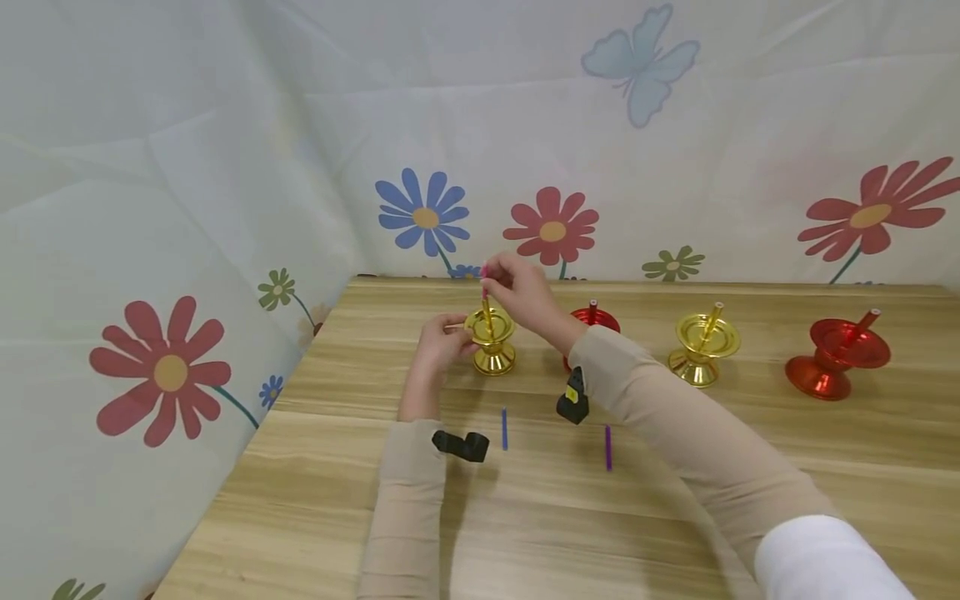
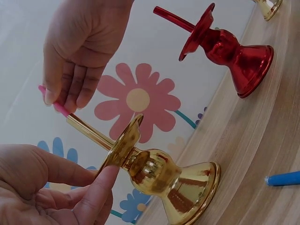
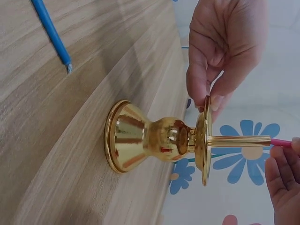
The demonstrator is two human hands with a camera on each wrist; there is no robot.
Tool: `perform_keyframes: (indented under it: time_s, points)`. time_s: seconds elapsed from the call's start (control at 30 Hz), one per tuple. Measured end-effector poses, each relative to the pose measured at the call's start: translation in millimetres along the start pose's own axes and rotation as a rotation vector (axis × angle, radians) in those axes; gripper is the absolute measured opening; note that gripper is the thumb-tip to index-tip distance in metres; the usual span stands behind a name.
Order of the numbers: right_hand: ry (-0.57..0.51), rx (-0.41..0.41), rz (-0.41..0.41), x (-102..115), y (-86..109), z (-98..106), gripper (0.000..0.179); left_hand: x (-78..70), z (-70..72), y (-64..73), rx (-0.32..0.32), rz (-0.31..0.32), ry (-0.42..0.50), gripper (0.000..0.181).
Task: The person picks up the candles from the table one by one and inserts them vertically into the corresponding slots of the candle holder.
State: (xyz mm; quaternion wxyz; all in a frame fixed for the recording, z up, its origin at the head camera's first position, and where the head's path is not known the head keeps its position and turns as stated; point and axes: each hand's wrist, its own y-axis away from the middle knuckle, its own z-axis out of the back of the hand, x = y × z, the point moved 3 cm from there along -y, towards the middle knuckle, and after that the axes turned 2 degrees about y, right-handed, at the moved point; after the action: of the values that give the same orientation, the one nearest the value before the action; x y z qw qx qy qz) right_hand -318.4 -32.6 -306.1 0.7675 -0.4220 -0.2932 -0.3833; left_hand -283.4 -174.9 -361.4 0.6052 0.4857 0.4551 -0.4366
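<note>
My right hand (image 1: 522,292) pinches a slim pink candle (image 2: 61,108) between thumb and fingers, its lower end meeting the mouth of the tube (image 2: 89,131) atop a gold candle holder (image 2: 154,172); how deep it sits inside, I cannot tell. My left hand (image 1: 442,343) grips the rim of the holder's dish (image 3: 201,159), thumb against fingers, while the foot (image 3: 129,136) stands upright on the wooden table (image 1: 315,500). Done well, I judge, this calls for candle and tube in one straight line, a light pinch close to the joint, and a gentle downward push, perhaps with a slight twist; a slanted shove could snap the candle or tip the holder. The left hand's steady hold should resist that. Nearer me lie a blue candle (image 1: 505,429) and a purple candle (image 1: 609,448); a red candle holder (image 2: 251,70) stands to the gold one's right.
</note>
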Motion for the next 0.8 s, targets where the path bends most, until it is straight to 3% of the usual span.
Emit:
perform_keyframes:
  time_s: [0.43, 0.8]
  points:
    - [0.161, 0.033, 0.081, 0.5, 1.9, 2.7, 0.013, 1.5, -3.3, 0.5, 0.014, 0.000, -0.010, 0.038]
    - [0.316, 0.111, 0.128, 10.5, -1.8, 2.2, 0.010, 0.9, -0.7, 0.0, 0.010, -0.008, -0.001, 0.038]
